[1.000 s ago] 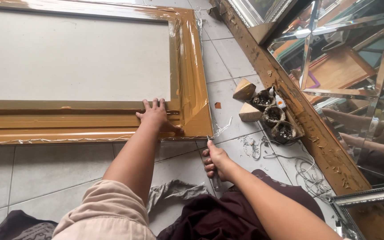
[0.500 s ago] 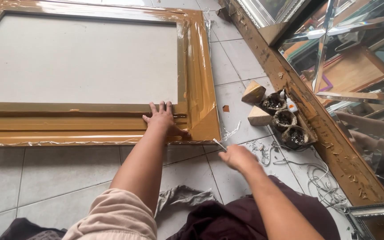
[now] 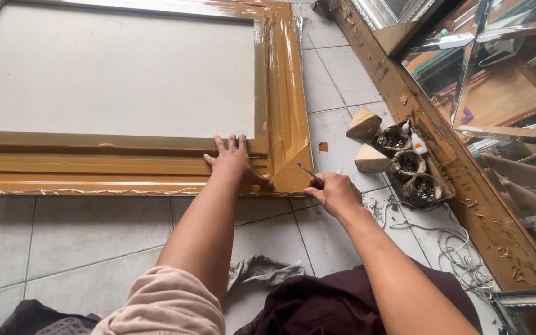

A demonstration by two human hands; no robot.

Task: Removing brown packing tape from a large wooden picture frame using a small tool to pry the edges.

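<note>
Looking down, we see only part of the large brown frame (image 3: 131,164): its top and left run out of view, and glossy plastic wrap blurs its mouldings. What the small tool (image 3: 309,172) is we cannot make out, since just a thin metal tip shows beyond the fist. The contents of the three dark cups (image 3: 407,166) are unclear too.

The frame lies flat on a floor of pale grey tiles (image 3: 63,239), its pale backing board (image 3: 113,68) facing up. To the right a paint-spattered wooden beam (image 3: 442,149) runs diagonally, with mirrored panels (image 3: 504,74) beyond it. Two wooden wedges (image 3: 367,139) sit beside the cups, a white cord (image 3: 460,254) coils near the beam, and a grey rag (image 3: 262,273) lies by our knees.

Our left hand (image 3: 237,162) rests flat, fingers spread, on the frame's lower rail near the right corner. Our right hand (image 3: 336,191) is closed in a fist around the tool, whose tip points at that corner, just beside the frame's edge.
</note>
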